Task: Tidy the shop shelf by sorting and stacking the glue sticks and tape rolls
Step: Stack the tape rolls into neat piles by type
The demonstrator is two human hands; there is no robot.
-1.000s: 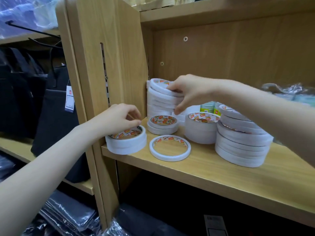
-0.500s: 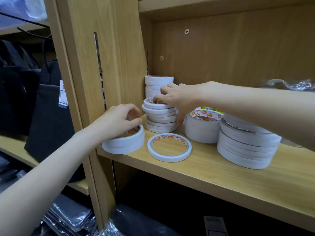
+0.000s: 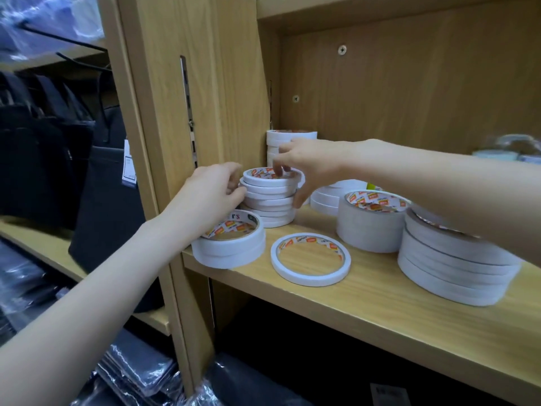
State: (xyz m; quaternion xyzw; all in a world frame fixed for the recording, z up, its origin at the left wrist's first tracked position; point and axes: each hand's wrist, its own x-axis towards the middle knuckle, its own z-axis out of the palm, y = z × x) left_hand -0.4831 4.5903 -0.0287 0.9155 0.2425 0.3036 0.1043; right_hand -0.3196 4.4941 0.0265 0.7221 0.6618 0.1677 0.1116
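Observation:
A stack of several narrow white tape rolls stands near the shelf's left wall. My right hand reaches over it, fingers on the top roll's rim and thumb down its right side. My left hand has curled fingers against the stack's left side. In front lie a short stack of two wider rolls and a single thin roll lying flat. A yellow-green item, perhaps a glue stick, peeks out behind the rolls.
A wide roll and a tall stack of large rolls stand to the right, under my right forearm. More rolls are stacked in the back corner. The wooden shelf board has an upright side panel; black bags hang to the left.
My right hand carried rolls from the back stack down onto the small stack, which grew taller. My left hand left the front-left rolls and moved up to the stack's side.

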